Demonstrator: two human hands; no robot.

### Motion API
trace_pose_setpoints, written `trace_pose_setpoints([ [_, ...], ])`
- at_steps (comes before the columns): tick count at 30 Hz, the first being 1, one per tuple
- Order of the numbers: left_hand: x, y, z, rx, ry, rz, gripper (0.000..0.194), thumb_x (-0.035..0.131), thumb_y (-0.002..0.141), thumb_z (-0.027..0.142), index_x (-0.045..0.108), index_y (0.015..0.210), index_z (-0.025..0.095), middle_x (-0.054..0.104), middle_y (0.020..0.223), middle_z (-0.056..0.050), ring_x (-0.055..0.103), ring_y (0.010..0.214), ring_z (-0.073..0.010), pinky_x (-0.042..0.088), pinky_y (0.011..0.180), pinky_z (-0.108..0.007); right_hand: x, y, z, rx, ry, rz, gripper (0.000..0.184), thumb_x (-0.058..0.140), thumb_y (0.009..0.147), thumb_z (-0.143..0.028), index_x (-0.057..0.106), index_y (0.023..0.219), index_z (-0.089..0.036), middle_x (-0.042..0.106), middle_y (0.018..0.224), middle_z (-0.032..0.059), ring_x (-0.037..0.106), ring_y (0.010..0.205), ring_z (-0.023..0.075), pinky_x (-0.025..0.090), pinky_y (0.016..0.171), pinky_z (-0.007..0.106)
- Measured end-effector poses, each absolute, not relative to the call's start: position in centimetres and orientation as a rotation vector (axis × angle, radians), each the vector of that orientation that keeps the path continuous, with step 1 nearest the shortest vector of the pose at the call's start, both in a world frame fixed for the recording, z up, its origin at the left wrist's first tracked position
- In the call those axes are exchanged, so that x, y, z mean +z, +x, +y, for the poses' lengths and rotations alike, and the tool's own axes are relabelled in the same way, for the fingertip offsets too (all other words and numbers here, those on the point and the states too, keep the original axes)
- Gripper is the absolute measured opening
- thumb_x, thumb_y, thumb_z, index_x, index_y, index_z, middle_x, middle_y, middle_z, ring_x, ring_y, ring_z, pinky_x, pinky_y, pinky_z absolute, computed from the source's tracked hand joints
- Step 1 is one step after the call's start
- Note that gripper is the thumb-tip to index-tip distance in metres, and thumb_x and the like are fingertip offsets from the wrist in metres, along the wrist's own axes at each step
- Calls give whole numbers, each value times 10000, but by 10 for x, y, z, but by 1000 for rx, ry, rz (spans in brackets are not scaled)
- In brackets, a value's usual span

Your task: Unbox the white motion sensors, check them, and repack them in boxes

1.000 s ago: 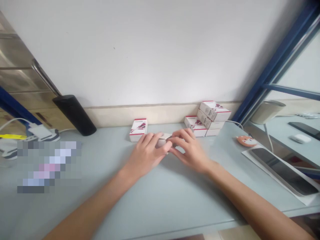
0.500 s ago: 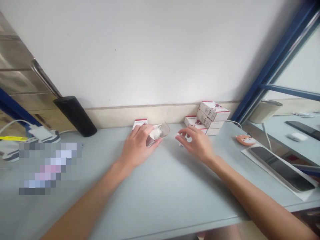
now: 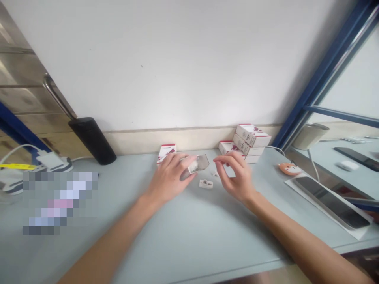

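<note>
Left hand (image 3: pixel 170 175) holds the open box (image 3: pixel 201 162), w/ fingers over its top and thumb at its near side. Right hand (image 3: pixel 237 175) is half curled, thumb & forefinger tips close together; I cannot tell if they pinch smth. The white part (image 3: pixel 206 184) lies on the desk (image 3: pixel 177 236) betw. both hands, and a tiny white piece (image 3: pixel 215 173) is just beside the right fingertips. One red-and-white box (image 3: pixel 167 151) stands right behind the left hand; the box stack (image 3: pixel 260 139) is behind the right one, near the wall (image 3: pixel 177 79). Black bottle (image 3: pixel 93 142) is well to the left, phone (image 3: pixel 334 203) to the right. Betw. the forearms, bare desktop runs to the front edge (image 3: pixel 251 268).
</note>
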State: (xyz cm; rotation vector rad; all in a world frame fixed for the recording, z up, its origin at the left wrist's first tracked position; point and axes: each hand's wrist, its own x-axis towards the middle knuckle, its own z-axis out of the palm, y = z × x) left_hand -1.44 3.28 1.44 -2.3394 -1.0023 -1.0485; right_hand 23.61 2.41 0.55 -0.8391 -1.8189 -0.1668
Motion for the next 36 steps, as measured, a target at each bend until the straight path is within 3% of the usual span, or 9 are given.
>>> trace_pose_setpoints([
  [6,13,-7,22,-869,-2369,-917,616,680,941,148,475,1486,348,681,1321,-80,618,1115,-272,572,910,-403,9,230,17,-392,-1000,-1902,160,625,1021,-296,767,997,-227,584,857,58,534,787,211,454,731,377],
  [14,8,3,16,-871,-2333,-728,572,633,944,96,542,1448,349,692,1333,-104,651,1036,-249,587,922,-395,-9,224,26,161,-1159,-1775,171,715,955,-364,793,1060,-254,569,981,83,574,975,283,535,896,475],
  [19,5,3,22,-960,-2489,-711,754,638,956,93,363,1603,365,674,1411,-102,645,1252,-279,575,1054,-466,-13,223,34,359,-1132,-1626,141,732,926,-374,795,913,-248,552,955,68,581,980,278,520,949,487],
  [23,1,7,25,-1026,-2543,-839,825,655,980,145,238,1664,345,542,1584,-127,428,1543,-333,509,1174,-543,-9,227,40,411,-1089,-1614,156,688,948,-360,792,957,-243,576,971,68,589,994,267,502,983,474],
  [25,-2,10,26,-1024,-2525,-939,814,665,983,181,251,1659,369,409,1685,-134,470,1517,-357,559,1121,-539,-4,231,44,396,-1088,-1625,163,694,951,-374,790,966,-243,583,985,69,590,1004,266,491,1002,475],
  [27,-4,11,26,-1028,-2528,-1038,792,671,985,210,273,1645,392,260,1751,-153,654,1338,-333,662,937,-458,1,237,48,359,-1088,-1622,176,699,954,-391,780,940,-235,583,985,70,593,1003,265,491,1000,472],
  [29,-6,11,28,-1034,-2526,-1123,779,687,979,244,290,1632,394,170,1772,-176,735,1195,-307,684,745,-385,6,243,50,301,-1081,-1622,185,692,962,-400,766,927,-234,585,1002,76,596,1021,268,492,1002,472],
  [31,-9,11,30,-1037,-2522,-1169,790,707,968,269,288,1627,390,209,1759,-184,723,1219,-320,676,725,-378,9,247,51,233,-1065,-1619,187,673,973,-408,748,929,-242,587,1034,84,597,1065,276,490,1018,476],
  [36,-7,7,37,-957,-2623,-1171,750,670,994,259,278,1617,399,625,1494,-96,714,1242,-266,617,957,-397,18,255,51,291,-994,-1494,205,548,1016,-423,642,1016,-241,640,1148,112,624,1122,268,543,942,430],
])
